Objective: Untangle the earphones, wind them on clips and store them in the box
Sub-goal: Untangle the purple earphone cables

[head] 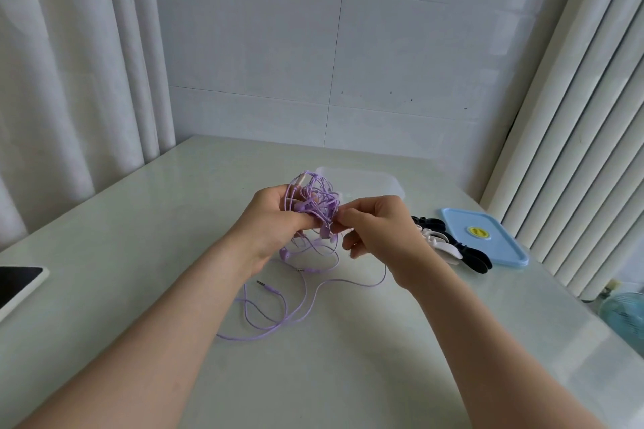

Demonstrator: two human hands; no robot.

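A tangled bundle of purple earphones (315,200) is held above the table, with loose cords and a jack plug (262,284) trailing down onto the tabletop. My left hand (270,223) grips the bundle from the left. My right hand (376,226) pinches a cord at the bundle's right side. Black and white winding clips (449,244) lie in a heap to the right. A clear plastic box (369,181) stands behind the hands, partly hidden by the bundle. Its light blue lid (484,237) lies flat at the right.
The pale glossy table (139,237) runs to a tiled wall. A tablet (17,286) lies at the left edge. Curtains hang at the left and ribbed white panels stand at the right. A small fan (623,317) sits beyond the table's right edge.
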